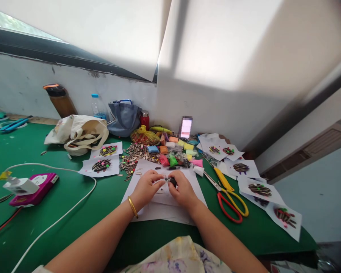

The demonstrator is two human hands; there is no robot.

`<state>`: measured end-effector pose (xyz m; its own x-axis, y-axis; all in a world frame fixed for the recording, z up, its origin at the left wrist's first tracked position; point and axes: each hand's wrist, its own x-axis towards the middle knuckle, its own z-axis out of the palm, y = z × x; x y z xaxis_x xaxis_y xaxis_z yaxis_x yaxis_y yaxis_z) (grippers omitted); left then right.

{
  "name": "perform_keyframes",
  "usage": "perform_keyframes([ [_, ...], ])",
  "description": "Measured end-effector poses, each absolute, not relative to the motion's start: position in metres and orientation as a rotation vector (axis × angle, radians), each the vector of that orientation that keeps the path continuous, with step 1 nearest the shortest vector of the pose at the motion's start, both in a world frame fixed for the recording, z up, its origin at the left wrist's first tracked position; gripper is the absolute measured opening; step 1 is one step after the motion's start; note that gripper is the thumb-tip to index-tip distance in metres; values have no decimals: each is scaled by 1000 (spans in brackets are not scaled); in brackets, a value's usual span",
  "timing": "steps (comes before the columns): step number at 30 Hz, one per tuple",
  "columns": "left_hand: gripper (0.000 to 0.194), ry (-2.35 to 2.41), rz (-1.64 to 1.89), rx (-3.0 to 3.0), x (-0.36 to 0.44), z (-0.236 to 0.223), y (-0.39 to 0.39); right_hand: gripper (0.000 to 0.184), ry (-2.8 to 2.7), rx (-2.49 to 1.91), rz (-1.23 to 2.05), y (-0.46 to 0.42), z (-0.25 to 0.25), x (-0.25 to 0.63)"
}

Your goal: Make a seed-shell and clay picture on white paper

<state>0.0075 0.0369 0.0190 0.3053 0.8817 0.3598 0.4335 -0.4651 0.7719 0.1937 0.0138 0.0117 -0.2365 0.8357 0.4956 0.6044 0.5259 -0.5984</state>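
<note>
My left hand and my right hand meet over a white sheet of paper on the green table. Both are closed in a pinch round a small dark lump in clear wrapping, held between the fingertips. A gold bangle circles my left wrist. Just beyond the hands lie a heap of striped sunflower seeds and small bags of coloured clay.
Yellow scissors and red scissors lie to the right, beside several finished seed pictures on paper. Two more pictures, a cloth bag, a grey bag, bottles and a pink device with a white cable lie to the left.
</note>
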Motion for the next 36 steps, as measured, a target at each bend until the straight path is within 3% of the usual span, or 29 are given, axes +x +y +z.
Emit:
perform_keyframes([
  [12,3,1191,1154,2246,9,23,31,17,-1983,-1117,406,14,11,193],
  [36,13,1129,1040,2256,7,22,34,18,-2004,-1166,373,16,13,194],
])
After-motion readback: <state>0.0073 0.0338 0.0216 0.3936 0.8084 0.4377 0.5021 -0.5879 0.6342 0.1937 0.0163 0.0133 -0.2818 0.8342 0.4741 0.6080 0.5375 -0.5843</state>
